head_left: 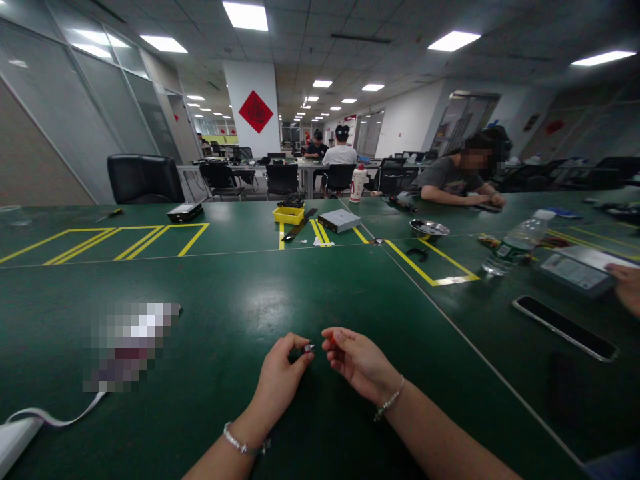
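Above the green tabletop (pixel 220 333), my left hand (pixel 280 370) pinches a small dark piece with a shiny metal end (pixel 309 348) between thumb and forefinger; its exact kind is too small to tell. Facing it from the right, my right hand (pixel 360 360) has thumb and forefinger closed on a small orange piece (pixel 333 341), mostly covered by the fingers. A short gap separates the two pieces. Both hands are close together near the front middle of the table, each wrist wearing a beaded bracelet.
Rightward are a phone (pixel 565 327), a water bottle (pixel 520 241), a grey box-shaped drive (pixel 575 270) touched by another person's hand (pixel 625 287), and a metal bowl (pixel 429 229). Farther off stand a yellow tray (pixel 289 215) and a grey drive (pixel 339 221). A blurred-out item (pixel 133 347) lies left.
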A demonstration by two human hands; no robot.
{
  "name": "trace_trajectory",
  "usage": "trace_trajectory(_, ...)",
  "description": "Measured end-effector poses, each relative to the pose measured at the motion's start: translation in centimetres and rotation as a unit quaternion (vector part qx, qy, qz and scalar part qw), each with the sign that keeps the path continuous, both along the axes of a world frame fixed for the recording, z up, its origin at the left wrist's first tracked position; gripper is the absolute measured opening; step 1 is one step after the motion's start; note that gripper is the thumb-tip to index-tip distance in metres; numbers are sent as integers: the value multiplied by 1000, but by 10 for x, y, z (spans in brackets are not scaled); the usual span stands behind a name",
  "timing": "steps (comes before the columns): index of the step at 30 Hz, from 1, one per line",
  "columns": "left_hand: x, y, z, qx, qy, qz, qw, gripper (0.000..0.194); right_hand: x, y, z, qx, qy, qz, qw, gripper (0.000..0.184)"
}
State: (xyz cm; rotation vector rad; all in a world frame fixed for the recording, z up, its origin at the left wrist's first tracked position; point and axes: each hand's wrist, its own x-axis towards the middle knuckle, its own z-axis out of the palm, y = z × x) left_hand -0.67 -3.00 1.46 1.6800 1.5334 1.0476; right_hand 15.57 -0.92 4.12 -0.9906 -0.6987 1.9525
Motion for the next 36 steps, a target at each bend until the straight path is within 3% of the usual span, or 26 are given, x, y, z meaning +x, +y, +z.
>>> trace_trajectory(4, 1, -1, 2, 15, -3, 0, 1000, 13, -13, -3, -1, 29, 13, -17, 999, 20)
trace_trajectory(10, 2, -4, 3, 53, 26, 24, 998, 15, -8, 0, -9, 92, 1, -39, 995, 18)
trace_trajectory(17, 4, -8, 4, 133, 112, 1, 985, 12, -18, -4, -19, 152, -74, -44, 985, 22)
trace_trajectory(26, 7, -9, 8, 174, 213, 17, 961, 12, -23, -15, -10, 140, -69, -44, 987, 32)
trace_trajectory(36, 7, -11, 9, 184, 224, 21, 957, 9, -25, -21, -23, 197, -95, -31, 975, 39)
